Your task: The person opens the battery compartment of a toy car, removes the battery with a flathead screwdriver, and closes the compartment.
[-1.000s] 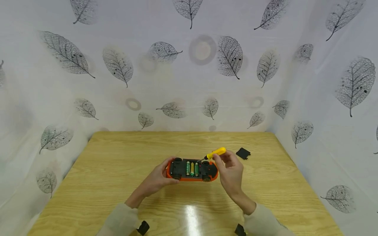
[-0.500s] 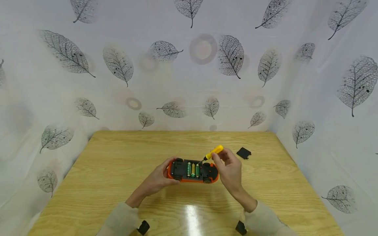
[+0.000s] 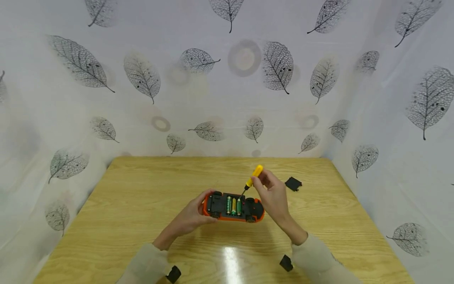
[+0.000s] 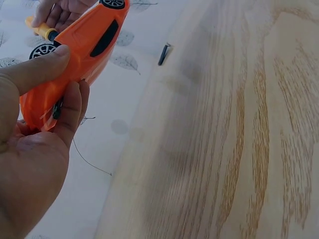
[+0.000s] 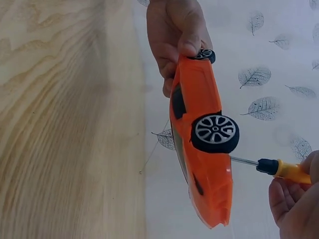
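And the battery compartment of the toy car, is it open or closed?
Open: three batteries show uncovered in the underside of the toy car, and a flat black plate lies apart on the table.

A wood-grain desk (image 3: 152, 177) carries a black battery cover (image 3: 293, 184), lying just right of the right hand (image 3: 274, 197).

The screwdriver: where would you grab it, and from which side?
Probably by the thick yellow handle, from the person's right: the handle leans that way, clear of the upturned toy car, while the thin shaft points at the car.
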Available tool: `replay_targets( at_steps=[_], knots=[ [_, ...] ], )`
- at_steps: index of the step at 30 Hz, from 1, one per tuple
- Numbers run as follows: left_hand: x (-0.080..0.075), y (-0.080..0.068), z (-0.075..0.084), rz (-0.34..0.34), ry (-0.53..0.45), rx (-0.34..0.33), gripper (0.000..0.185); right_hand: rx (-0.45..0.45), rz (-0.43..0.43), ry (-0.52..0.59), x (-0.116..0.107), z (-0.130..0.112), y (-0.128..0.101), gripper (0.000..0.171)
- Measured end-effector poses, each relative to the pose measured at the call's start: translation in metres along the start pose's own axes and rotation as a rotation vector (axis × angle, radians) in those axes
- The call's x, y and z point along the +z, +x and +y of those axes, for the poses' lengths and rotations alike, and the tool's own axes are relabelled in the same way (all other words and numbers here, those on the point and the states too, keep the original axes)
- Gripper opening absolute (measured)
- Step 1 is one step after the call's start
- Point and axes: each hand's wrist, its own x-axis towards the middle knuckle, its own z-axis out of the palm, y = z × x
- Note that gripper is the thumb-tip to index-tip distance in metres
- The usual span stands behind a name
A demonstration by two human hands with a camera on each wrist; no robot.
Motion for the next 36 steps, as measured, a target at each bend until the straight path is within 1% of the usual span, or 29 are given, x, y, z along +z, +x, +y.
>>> replay_targets(
  at_steps=[2,8,12,13,14,19,21,22,27,32,34,36],
  knots=[
    [0.001,-0.001,0.000,0.001,0.004,0.009,0.088,0.016,-0.018,0.002,0.000,0.002,0.003,0.006],
    [0.002,-0.003,-0.002,0.007,0.004,0.014,0.088,0.091,-0.070,0.025,0.000,0.008,0.010,0.012],
    [0.003,-0.003,-0.002,0.008,0.006,0.019,0.089,0.112,-0.094,0.020,0.001,0.011,0.015,0.012],
    [0.003,-0.004,-0.002,0.007,0.004,0.020,0.089,0.127,-0.101,0.011,0.002,0.012,0.017,0.013],
    [0.003,-0.004,-0.002,0.005,-0.002,0.020,0.089,0.138,-0.111,0.005,0.001,0.008,0.020,0.013],
    [0.006,-0.004,-0.002,-0.006,-0.029,0.023,0.087,0.231,-0.162,0.017,0.000,0.018,0.028,0.020],
    [0.007,-0.004,-0.002,-0.007,-0.031,0.020,0.087,0.264,-0.173,0.028,0.000,0.028,0.028,0.023],
    [0.007,-0.004,-0.002,-0.006,-0.031,0.016,0.087,0.279,-0.176,0.030,0.001,0.028,0.029,0.024],
    [0.007,-0.003,-0.003,-0.006,-0.031,0.007,0.087,0.321,-0.181,0.035,0.003,0.022,0.031,0.023],
    [0.006,-0.004,-0.004,-0.016,-0.031,0.005,0.087,0.326,-0.178,0.050,0.000,-0.002,0.033,0.021],
    [0.005,-0.003,-0.005,-0.018,-0.030,0.003,0.087,0.337,-0.160,0.059,0.000,-0.002,0.033,0.022],
    [0.005,-0.003,-0.006,-0.016,-0.030,0.000,0.087,0.348,-0.129,0.066,0.000,0.005,0.032,0.023]
  ],
)
